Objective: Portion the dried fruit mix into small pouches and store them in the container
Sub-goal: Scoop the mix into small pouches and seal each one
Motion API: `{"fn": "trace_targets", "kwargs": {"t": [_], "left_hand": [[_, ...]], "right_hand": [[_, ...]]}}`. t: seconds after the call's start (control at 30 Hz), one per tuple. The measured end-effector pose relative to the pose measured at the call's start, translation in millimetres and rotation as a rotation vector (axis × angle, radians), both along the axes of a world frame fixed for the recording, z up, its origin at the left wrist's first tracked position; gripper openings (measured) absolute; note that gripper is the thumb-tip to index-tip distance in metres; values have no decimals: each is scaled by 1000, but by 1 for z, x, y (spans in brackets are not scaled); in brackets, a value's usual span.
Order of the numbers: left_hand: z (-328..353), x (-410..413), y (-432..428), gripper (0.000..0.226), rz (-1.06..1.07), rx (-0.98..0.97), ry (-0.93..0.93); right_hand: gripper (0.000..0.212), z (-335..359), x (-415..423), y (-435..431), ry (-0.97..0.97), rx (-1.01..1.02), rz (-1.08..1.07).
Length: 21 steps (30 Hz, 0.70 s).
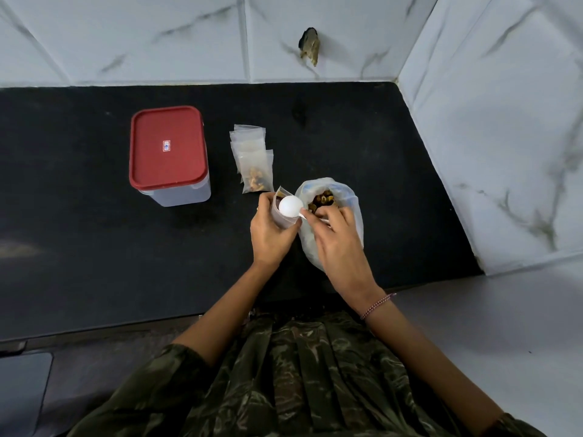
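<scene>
On my feed: a dark green camouflage top (299,373) with short sleeves (179,357), bare forearms, and 1 braided pink-and-white thread band (377,305) at the wrist behind the right hand (334,244).

We can read no words or numbers anywhere. The one label we find is a small sticker (166,146) in the middle of the red lid (179,121) of the container (183,193): white, red-edged, with a blue mark too small to make out.

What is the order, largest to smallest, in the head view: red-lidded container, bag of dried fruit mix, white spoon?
1. red-lidded container
2. bag of dried fruit mix, partly hidden
3. white spoon
</scene>
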<state>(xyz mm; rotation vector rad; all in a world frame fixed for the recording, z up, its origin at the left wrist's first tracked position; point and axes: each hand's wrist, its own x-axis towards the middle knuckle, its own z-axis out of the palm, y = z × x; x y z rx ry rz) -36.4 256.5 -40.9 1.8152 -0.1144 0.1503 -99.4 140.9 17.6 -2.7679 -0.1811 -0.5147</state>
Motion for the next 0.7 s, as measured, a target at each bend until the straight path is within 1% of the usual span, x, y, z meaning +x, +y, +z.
{"fn": "trace_targets", "kwargs": {"t": [0.03,0.13,0.17,0.23,0.37,0.43,0.5,0.6,0.7], "left_hand": [[0,1,0,45,0,-1,2],[0,2,1,42,6,6,25],[-1,2,1,42,4,8,26],[-1,3,1,41,-9,6,24],[0,4,0,46,-36,1,26],[-1,6,-1,48,-41,5,24],[-2,7,-1,46,-49,14,15],[-3,9,-1,45,-66,19,0],[-5,10,0,45,-68,16,-5]], "right_hand": [[31,1,0,1,13,122,-20],[29,8,2,1,92,584,-150],[27,11,4,0,138,687,-197],[26,16,7,-1,216,782,-257],[24,20,7,-3,254,822,-270],[24,20,7,-3,201,740,-223],[25,16,6,-5,112,537,-119],[26,9,5,-10,54,235,-19],[38,15,6,-13,-13,55,22]]}}
